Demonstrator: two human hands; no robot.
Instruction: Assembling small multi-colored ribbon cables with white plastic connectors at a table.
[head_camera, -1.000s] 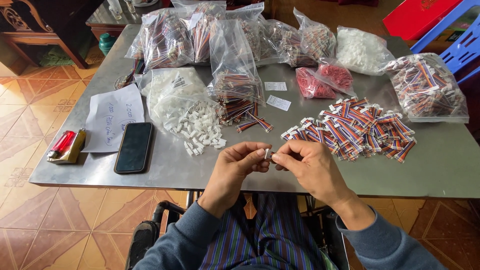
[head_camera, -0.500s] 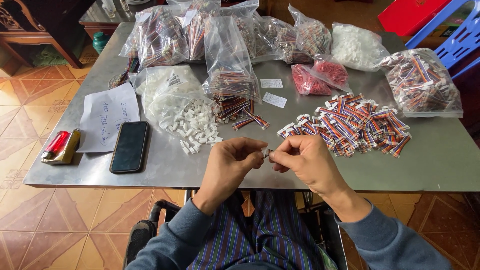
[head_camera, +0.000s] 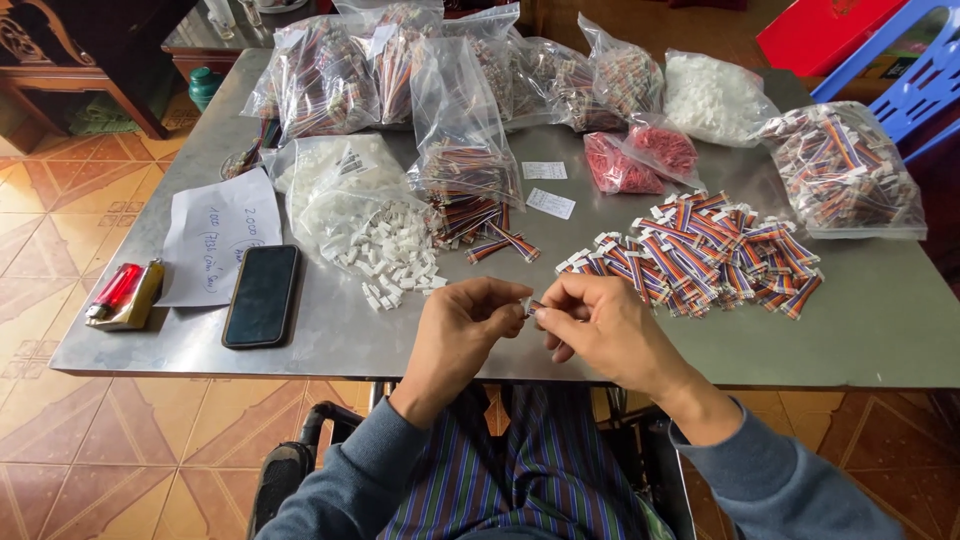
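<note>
Tiled floor in warm orange runs under a steel counter (head_camera: 300, 340) crowded with clear bags of parts, and I sit pulled up to its near edge. My left hand (head_camera: 462, 325) and right hand (head_camera: 600, 330) meet just above that edge, fingertips pinched together on one small white connector (head_camera: 527, 304); both sets of fingers are closed on it, thumb against forefinger. Whether a cable already sits in it I cannot tell, since my fingers hide most of it.

To do this well, I judge the piece should be held by its sides, so the mating face stays free, and any push should go straight, not at a slant, because pins this fine would bend. Keeping my wrists low and close to the counter would steady the pinch.

Loose white housings (head_camera: 395, 260) lie just left of my hands, spilling from an open bag. A heap of striped ribbon cables (head_camera: 700, 255) lies to the right, near my right hand. A dark phone (head_camera: 262, 295), a handwritten paper sheet (head_camera: 212, 235) and a red lighter (head_camera: 118, 290) sit well to the left.
</note>
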